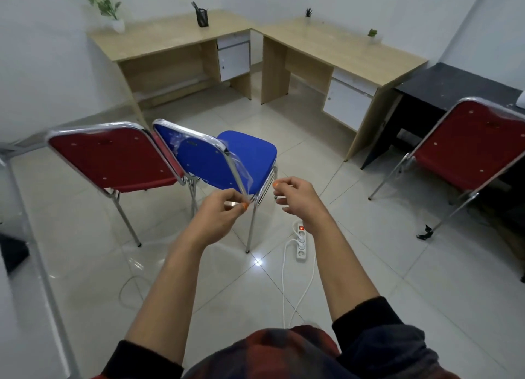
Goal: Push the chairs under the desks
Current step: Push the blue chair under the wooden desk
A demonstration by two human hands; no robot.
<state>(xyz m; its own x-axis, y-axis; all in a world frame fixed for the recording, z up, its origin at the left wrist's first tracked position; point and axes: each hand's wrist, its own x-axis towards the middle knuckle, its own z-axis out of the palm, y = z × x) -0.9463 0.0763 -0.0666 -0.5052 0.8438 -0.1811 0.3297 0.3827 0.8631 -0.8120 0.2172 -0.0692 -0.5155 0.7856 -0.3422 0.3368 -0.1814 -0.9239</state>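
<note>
Both hands out front at the blue chair [227, 162]: left hand [220, 214] fingertips on its chrome back frame, right hand [298, 199] loosely curled just beside. Red chair [113, 160] alongside; two desks [181, 37] stand beyond in the corner.

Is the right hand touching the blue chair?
Apart. The head view shows floor between the right hand and the blue chair.

2 desks [181, 37] at the back wall (meeting at a corner), 3 chairs [227, 157] before them, power strip [301, 243] on floor
</note>
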